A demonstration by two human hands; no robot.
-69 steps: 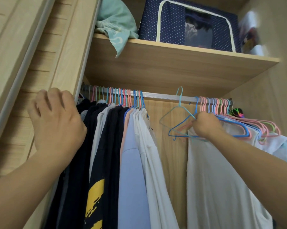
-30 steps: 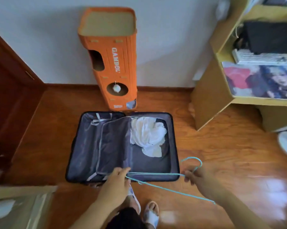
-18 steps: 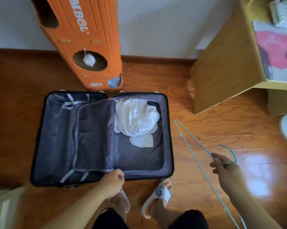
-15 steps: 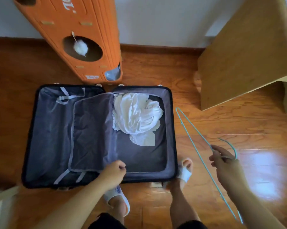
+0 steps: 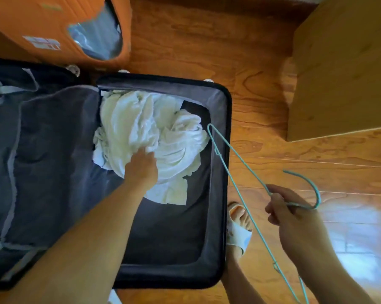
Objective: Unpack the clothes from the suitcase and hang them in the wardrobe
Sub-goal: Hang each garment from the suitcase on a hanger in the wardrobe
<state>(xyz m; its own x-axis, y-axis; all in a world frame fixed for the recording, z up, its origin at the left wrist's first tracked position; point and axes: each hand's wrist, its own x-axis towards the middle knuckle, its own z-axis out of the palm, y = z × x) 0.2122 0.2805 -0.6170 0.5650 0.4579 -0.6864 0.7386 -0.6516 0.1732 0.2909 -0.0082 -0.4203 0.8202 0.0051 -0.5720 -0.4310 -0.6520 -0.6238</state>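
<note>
Far left: open suitcase (image 5: 225, 150) flat on the wooden floor (image 5: 272, 102), mesh divider flap (image 5: 53, 150) folded over the left half, orange cardboard tower (image 5: 53, 23) just behind. Half a second back, left hand at the near rim of the case, holding nothing; now left hand (image 5: 142, 166) down inside the right compartment, grip sunk into the crumpled white garment (image 5: 150, 137), fingers buried in the folds, apparently closing on the cloth. Garment unmoved from its earlier spot, bunched against the divider, not yet lifted. Rightward: teal wire hanger (image 5: 226, 159) carried nearer, far tip now over the case's right wall beside the cloth instead of out over bare floor. Right hand (image 5: 294, 218) at the hanger's neck, grip pinching the wire just below the hook. Slippered foot (image 5: 238, 224) just outside the case. Meaning, as a judgement: hanger fetched, pick-up of the last visible garment under way; lifting, threading and the wardrobe trip all remain.
</note>
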